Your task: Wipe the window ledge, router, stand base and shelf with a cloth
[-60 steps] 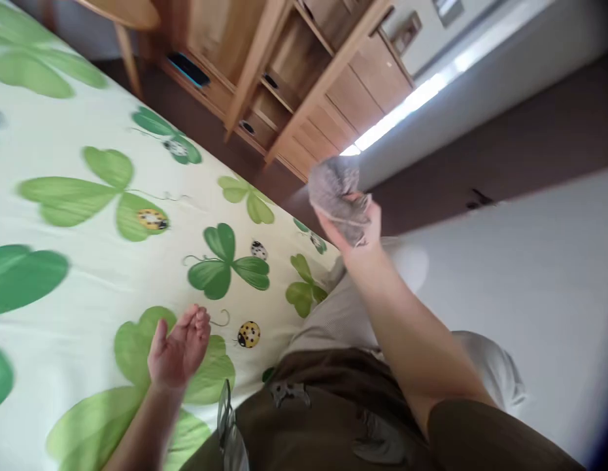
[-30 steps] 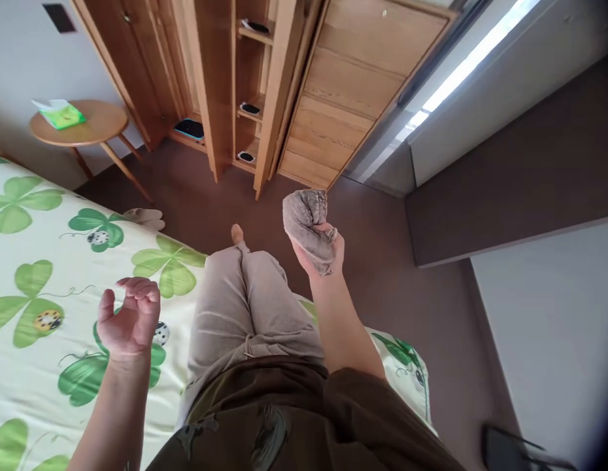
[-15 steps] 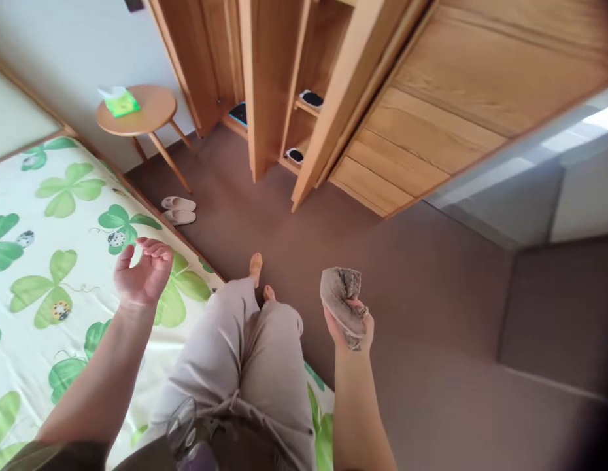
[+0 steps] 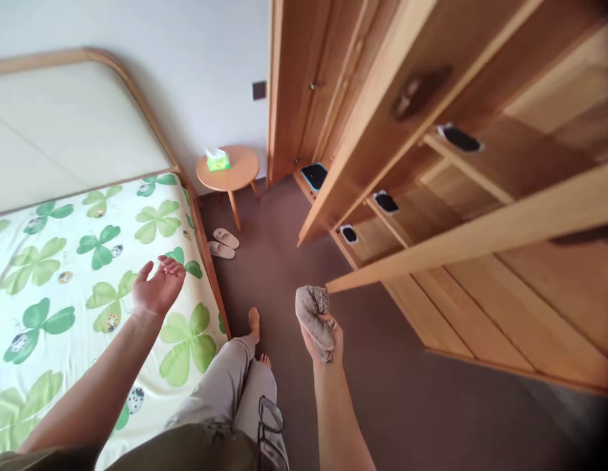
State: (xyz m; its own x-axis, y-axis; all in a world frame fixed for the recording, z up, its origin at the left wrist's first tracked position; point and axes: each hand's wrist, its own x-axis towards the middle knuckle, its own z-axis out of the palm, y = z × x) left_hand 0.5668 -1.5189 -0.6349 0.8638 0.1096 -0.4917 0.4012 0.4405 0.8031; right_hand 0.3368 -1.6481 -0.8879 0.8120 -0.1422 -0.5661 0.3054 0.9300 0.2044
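Observation:
My right hand (image 4: 337, 340) is wrapped round a bundled grey-brown cloth (image 4: 312, 311), crumpled and folded over on itself. It is held above the brown floor, just in front of the lower tip of a wooden wardrobe door (image 4: 461, 242). My left hand (image 4: 159, 288) hangs over the bed, palm up, with its fingers loosely curled and apart from the thumb. Nothing lies in it. Beneath it is the white sheet (image 4: 152, 258) with green clover leaves and ladybirds.
The wooden wardrobe (image 4: 412, 163) stands ahead and right, doors swung out, with dark pads on its shelves. A round side table (image 4: 242, 167) bears a green tissue pack (image 4: 218, 161). Beige slippers (image 4: 223, 243) lie beside the bed. A padded headboard (image 4: 73, 124) rises at left.
The view has turned, so the bed, table and wardrobe sit differently and more of the shelves and headboard shows. My right hand still holds the cloth; my left hand stays open.

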